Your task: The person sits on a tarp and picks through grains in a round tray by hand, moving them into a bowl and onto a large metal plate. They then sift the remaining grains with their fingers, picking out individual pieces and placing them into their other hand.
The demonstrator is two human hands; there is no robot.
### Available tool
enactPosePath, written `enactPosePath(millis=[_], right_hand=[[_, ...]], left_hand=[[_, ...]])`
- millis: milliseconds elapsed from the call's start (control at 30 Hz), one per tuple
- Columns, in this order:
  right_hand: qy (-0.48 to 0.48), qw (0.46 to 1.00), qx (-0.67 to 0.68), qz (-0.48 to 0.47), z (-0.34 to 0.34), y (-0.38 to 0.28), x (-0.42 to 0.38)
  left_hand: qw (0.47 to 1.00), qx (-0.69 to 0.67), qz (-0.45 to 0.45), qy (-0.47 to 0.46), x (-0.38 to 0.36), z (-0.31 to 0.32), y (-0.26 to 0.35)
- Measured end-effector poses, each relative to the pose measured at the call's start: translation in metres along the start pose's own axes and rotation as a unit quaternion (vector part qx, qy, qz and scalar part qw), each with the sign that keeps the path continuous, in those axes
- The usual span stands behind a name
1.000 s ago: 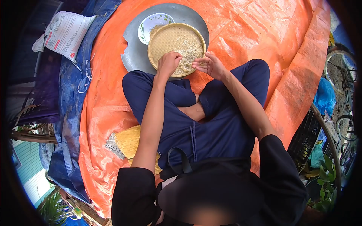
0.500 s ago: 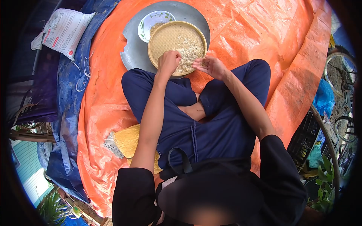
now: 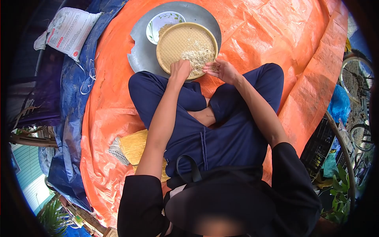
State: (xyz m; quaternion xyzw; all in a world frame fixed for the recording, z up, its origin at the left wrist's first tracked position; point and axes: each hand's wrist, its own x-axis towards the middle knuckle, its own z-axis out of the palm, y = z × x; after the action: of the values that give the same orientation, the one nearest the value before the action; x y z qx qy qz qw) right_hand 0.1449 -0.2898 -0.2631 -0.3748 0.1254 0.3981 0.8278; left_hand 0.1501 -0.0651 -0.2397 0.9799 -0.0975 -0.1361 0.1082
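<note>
A round woven bamboo tray (image 3: 169, 47) holds pale grains (image 3: 199, 53), spread mostly over its right and near side. My left hand (image 3: 181, 70) is closed at the tray's near edge, fingertips down by the grains; whatever it pinches is hidden. Just right of it, my right hand (image 3: 224, 72) is turned palm up over the near right rim, its fingers stretched out. Small brownish specks show along those fingers, too small to name for sure. Behind the tray, a white bowl (image 3: 173, 17) with green leaf patterns contains brownish grains (image 3: 164, 28), partly covered by the tray.
The bowl and bamboo tray rest on a large grey metal tray (image 3: 138, 49) with a broken left edge. Beneath is an orange tarp (image 3: 252, 31), with a blue tarp (image 3: 73, 130) at left. A white printed sack (image 3: 73, 31) lies far left. My crossed legs (image 3: 244, 91) border the near side.
My left hand has moved slightly right and down, closer to the tray's near rim. My right hand stays nearly where it was, still palm up.
</note>
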Motion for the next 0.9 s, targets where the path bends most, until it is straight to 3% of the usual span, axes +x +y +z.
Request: enactPosePath(millis=[300,900], right_hand=[[-0.002,1.000,0.001,0.004,-0.001,0.000,0.000],[0.005,1.000,-0.001,0.006,-0.003,0.001,0.001]], left_hand=[[0.995,-0.086,-0.045,-0.022,-0.003,-0.017,-0.007],[0.992,-0.106,-0.064,0.000,-0.002,-0.019,-0.016]])
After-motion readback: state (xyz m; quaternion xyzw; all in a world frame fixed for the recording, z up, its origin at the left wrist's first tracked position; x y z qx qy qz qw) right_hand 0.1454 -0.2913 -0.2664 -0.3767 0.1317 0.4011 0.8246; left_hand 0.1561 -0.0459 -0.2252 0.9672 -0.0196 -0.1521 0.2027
